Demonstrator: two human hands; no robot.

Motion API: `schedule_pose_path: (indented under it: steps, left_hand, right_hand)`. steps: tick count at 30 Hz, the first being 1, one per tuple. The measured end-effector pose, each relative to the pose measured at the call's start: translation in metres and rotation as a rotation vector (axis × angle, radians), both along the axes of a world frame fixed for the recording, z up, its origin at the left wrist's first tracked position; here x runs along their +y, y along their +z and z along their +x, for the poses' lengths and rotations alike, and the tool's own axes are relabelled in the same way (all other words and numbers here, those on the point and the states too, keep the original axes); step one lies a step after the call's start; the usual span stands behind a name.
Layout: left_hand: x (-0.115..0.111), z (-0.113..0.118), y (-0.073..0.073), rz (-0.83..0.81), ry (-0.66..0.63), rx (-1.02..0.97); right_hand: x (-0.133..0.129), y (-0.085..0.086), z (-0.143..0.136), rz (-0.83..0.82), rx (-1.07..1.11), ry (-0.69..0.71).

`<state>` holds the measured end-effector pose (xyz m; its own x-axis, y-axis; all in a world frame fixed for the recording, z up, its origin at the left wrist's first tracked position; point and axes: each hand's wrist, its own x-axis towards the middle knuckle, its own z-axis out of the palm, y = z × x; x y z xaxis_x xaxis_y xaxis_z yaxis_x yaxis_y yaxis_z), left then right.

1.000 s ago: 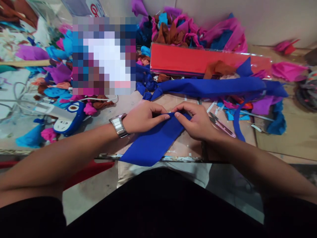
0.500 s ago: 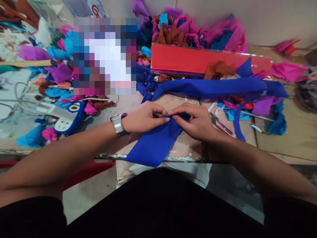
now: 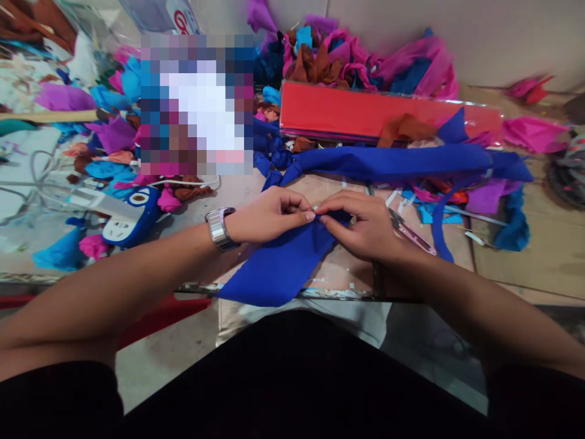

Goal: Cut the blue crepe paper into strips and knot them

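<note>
A strip of deep blue fabric (image 3: 269, 274) hangs from my fingers toward the table's front edge, its lower end reaching just over it. My left hand (image 3: 269, 216), with a metal watch (image 3: 220, 228) at the wrist, pinches the strip's top edge between thumb and fingers. Close against it, my right hand (image 3: 359, 222) pinches the same edge, the fingertips of both hands almost touching. Some of the blue fabric is gathered under my right fingers, where its folds are partly hidden. Beside my right hand lies a pair of pink-handled thread snips (image 3: 414, 235).
Behind my hands stretches a long blue fabric strip (image 3: 388, 161), with knotted blue pieces (image 3: 278, 160) at its left end. A flat red pack (image 3: 338, 110) lies farther back. To the left are a blue-and-white power strip (image 3: 130, 219) and heaps of coloured fabric scraps (image 3: 109, 131).
The loose lower end of the blue strip has swung a little to the left. Both hands keep the same pinch in nearly the same place.
</note>
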<state>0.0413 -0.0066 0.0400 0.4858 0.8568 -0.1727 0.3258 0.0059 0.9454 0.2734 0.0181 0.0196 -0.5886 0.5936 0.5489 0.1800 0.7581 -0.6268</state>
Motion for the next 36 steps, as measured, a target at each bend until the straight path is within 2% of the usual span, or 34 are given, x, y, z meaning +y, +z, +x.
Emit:
schedule_pose_path:
  steps: [6, 13, 27, 36]
  left_hand:
    - [0.0, 0.0, -0.007, 0.044, 0.024, 0.0]
    - [-0.003, 0.0, -0.007, 0.16, 0.019, 0.064]
    - [-0.01, 0.004, 0.002, 0.384, 0.029, 0.252]
    - [-0.01, 0.003, 0.001, 0.408, 0.01, 0.285]
  right_hand:
    - [0.0, -0.002, 0.0, 0.06, -0.051, -0.033]
    - [0.0, -0.002, 0.001, 0.094, -0.125, -0.052]
    - [-0.003, -0.004, 0.0, -0.007, -0.207, -0.024]
    - [-0.003, -0.004, 0.001, -0.014, -0.203, -0.024]
